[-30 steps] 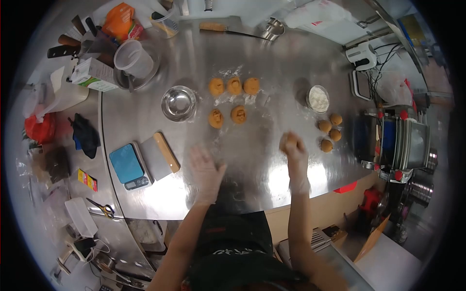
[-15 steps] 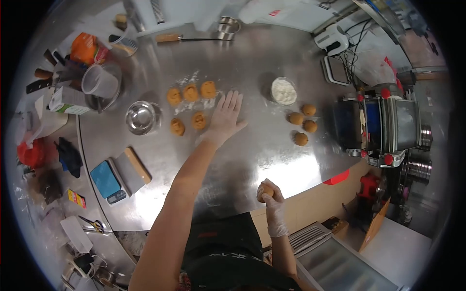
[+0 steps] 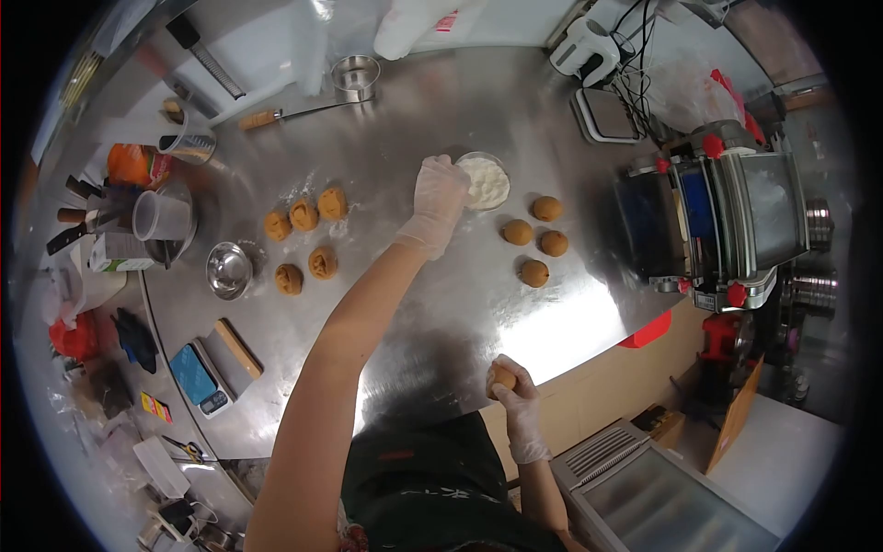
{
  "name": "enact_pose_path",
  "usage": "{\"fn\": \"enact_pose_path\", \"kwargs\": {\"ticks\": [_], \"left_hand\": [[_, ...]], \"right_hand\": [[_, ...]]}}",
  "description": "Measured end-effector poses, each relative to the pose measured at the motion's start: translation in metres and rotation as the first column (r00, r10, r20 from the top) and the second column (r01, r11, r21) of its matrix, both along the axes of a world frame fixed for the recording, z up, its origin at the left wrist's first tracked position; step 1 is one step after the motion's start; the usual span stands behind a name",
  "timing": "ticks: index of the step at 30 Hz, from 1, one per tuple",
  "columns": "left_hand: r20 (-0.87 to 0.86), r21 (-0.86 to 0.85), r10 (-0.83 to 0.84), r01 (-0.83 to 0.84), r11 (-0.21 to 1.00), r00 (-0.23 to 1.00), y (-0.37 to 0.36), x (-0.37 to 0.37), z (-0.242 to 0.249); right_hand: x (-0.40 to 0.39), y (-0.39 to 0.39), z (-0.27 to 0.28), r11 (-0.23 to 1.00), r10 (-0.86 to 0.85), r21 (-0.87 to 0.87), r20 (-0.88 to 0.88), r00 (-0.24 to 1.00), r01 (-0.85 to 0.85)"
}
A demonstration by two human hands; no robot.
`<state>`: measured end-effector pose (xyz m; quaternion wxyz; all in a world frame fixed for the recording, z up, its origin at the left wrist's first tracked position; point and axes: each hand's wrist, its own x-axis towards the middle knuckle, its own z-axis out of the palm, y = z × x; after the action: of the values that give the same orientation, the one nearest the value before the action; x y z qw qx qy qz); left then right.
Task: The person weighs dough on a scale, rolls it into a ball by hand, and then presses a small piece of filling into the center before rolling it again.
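Note:
My left hand, in a clear glove, is at the left rim of a round bowl of white flour. Its fingers are curled together; the rim area hides what the tips pinch, if anything. Near the table's front edge, my gloved right hand is closed around a brown dough ball. Several smooth brown balls rest just below the flour bowl. Farther left lie several rougher dough pieces with dents on top, amid scattered flour.
A steel bowl, a blue-topped scale and a wooden-handled scraper are on the left. A long knife and a metal cup lie at the back. A rolling machine stands right.
My left hand has moved right from beside the dough pieces to the flour bowl, its spread fingers now curled. My right hand still holds the dough ball. The view has shifted.

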<state>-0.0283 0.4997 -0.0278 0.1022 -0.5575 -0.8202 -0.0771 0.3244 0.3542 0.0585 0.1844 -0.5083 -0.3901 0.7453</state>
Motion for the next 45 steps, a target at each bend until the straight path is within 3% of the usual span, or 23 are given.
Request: {"fn": "enact_pose_path", "kwargs": {"ticks": [2, 5, 8, 10, 13, 16, 19, 22, 25, 28, 30, 31, 33, 34, 37, 38, 40, 41, 44, 45], "left_hand": [[-0.068, -0.025, 0.007, -0.008, 1.0, 0.998, 0.0, 0.003, 0.005], [-0.068, -0.194, -0.123, 0.108, 0.975, 0.99, -0.011, 0.003, 0.023], [0.252, 0.256, -0.293, 0.228, 0.939, 0.922, -0.067, 0.014, 0.028], [0.674, 0.059, -0.191, 0.206, 0.977, 0.713, -0.13, 0.026, 0.004], [0.28, 0.073, -0.12, 0.103, 0.992, 0.953, -0.184, 0.028, 0.01], [0.363, 0.005, 0.023, -0.027, 1.0, 0.931, -0.174, 0.027, 0.002], [0.219, -0.312, -0.252, 0.312, 0.897, 0.943, -0.171, 0.073, 0.0], [0.517, -0.24, -0.538, 0.716, 0.655, 0.666, -0.231, 0.118, -0.012], [0.524, -0.176, -0.252, 0.393, 0.903, 0.814, -0.261, 0.075, -0.014], [0.246, -0.031, -0.087, 0.098, 0.995, 0.965, -0.236, 0.06, -0.005], [0.294, -0.144, -0.326, 0.379, 0.914, 0.899, -0.251, 0.101, -0.015], [0.327, -0.195, -0.434, 0.51, 0.838, 0.839, -0.265, 0.122, -0.018], [0.485, -0.065, -0.438, 0.53, 0.845, 0.757, -0.314, 0.13, -0.016], [0.559, -0.002, -0.441, 0.533, 0.846, 0.702, -0.337, 0.128, -0.016], [0.706, -0.041, 0.027, 0.003, 0.999, 0.708, -0.377, 0.12, -0.018], [0.823, -0.013, 0.117, -0.188, 0.982, 0.555, -0.379, 0.125, -0.017], [0.969, -0.053, 0.175, -0.551, 0.833, 0.172, -0.358, 0.134, 0.005], [0.982, -0.027, 0.131, -0.581, 0.814, 0.138, -0.349, 0.14, 0.004], [0.999, -0.011, 0.036, -0.657, 0.754, 0.024, -0.328, 0.157, -0.012], [0.996, -0.017, 0.071, -0.658, 0.753, 0.055, -0.325, 0.159, -0.015]], "right_hand": [[-0.001, 0.008, 0.006, 0.998, 0.023, 0.053, 0.06, 0.998, -0.026], [0.001, 0.016, 0.005, 0.998, 0.051, 0.035, 0.084, 0.995, -0.054], [0.0, 0.023, 0.007, 0.997, 0.072, 0.026, 0.085, 0.994, -0.074], [0.006, 0.024, 0.002, 0.996, 0.077, 0.026, 0.088, 0.993, -0.08], [0.008, 0.026, -0.012, 0.995, 0.085, 0.048, 0.1, 0.991, -0.09], [-0.01, 0.029, -0.014, 0.988, 0.129, 0.073, 0.108, 0.986, -0.137], [-0.033, 0.029, -0.009, 0.974, 0.206, 0.074, 0.106, 0.973, -0.215], [-0.043, 0.024, -0.017, 0.972, 0.188, 0.125, 0.091, 0.978, -0.198], [-0.052, 0.019, -0.018, 0.964, 0.203, 0.135, 0.186, 0.961, -0.23], [-0.074, 0.003, -0.027, 0.97, 0.159, 0.171, 0.111, 0.981, -0.176], [-0.091, -0.01, -0.038, 0.959, 0.175, 0.203, 0.119, 0.977, -0.197], [-0.098, -0.016, -0.04, 0.861, 0.277, 0.37, 0.233, 0.932, -0.349], [-0.112, -0.029, -0.043, 0.527, 0.376, 0.587, 0.487, 0.788, -0.614], [-0.123, -0.036, -0.033, 0.504, 0.45, 0.513, 0.531, 0.718, -0.695], [-0.14, -0.051, -0.054, -0.034, 0.416, 0.544, 0.77, 0.483, -0.838], [-0.142, -0.052, -0.057, -0.015, 0.461, 0.527, 0.758, 0.462, -0.85], [-0.143, -0.052, -0.062, 0.184, 0.349, 0.625, 0.68, 0.645, -0.759], [-0.141, -0.054, -0.066, 0.276, 0.277, 0.662, 0.639, 0.718, -0.696], [-0.151, -0.049, -0.103, 0.537, 0.171, 0.533, 0.69, 0.703, -0.654], [-0.158, -0.052, -0.105, 0.452, 0.109, 0.582, 0.716, 0.689, -0.676]]}}
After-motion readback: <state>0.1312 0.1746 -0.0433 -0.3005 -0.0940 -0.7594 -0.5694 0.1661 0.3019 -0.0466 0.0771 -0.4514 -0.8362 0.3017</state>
